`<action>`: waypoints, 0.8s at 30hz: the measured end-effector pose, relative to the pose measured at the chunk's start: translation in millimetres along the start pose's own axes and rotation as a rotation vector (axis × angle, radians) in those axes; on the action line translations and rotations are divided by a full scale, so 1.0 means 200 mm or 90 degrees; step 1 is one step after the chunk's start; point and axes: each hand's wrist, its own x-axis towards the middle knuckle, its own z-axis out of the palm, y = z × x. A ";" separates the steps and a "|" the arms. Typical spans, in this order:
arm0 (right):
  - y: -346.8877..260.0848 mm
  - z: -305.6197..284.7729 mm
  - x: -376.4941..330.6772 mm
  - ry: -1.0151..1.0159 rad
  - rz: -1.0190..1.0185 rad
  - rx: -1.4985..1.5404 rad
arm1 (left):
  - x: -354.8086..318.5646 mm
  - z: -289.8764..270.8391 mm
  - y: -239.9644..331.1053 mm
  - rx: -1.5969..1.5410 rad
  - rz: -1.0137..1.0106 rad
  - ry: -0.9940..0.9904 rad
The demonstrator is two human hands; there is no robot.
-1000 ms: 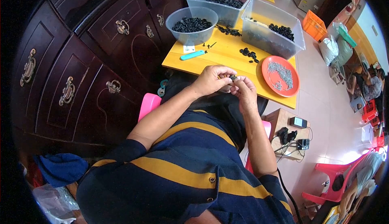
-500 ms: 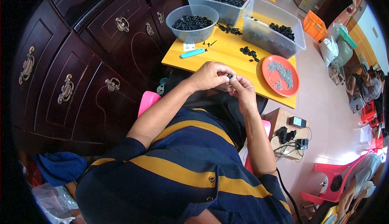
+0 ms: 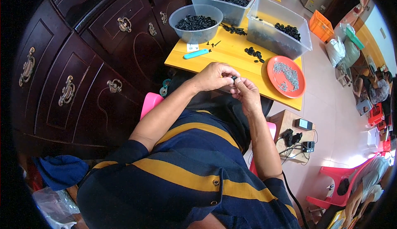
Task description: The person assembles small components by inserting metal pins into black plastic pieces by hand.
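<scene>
Both my hands meet just off the near edge of the yellow table, above my lap. Between the fingertips is a small round black part, mostly covered by the fingers. My left hand pinches it from the left with thumb and forefinger. My right hand pinches it from the right, fingers curled. Beyond the hands, a loose group of black ring-like parts lies on the tabletop. To the right sits an orange-red plate with many small silvery pieces.
A round tub and two clear bins hold black parts. A turquoise-handled tool lies at the table's left. Right of my knees stands a wooden box with chargers and cables. A pink chair is at lower right.
Barely anything differs. My right hand has shifted very slightly left, and both hands keep pinching the small black part.
</scene>
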 end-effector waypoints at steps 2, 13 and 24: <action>0.01 0.00 0.00 0.020 0.006 0.029 | 0.01 0.01 0.00 0.043 -0.018 -0.008; 0.01 0.00 0.02 0.044 0.005 0.145 | -0.01 0.15 0.09 0.392 0.101 0.167; 0.02 0.00 0.02 0.042 0.009 0.177 | -0.03 0.16 0.07 0.353 0.126 0.175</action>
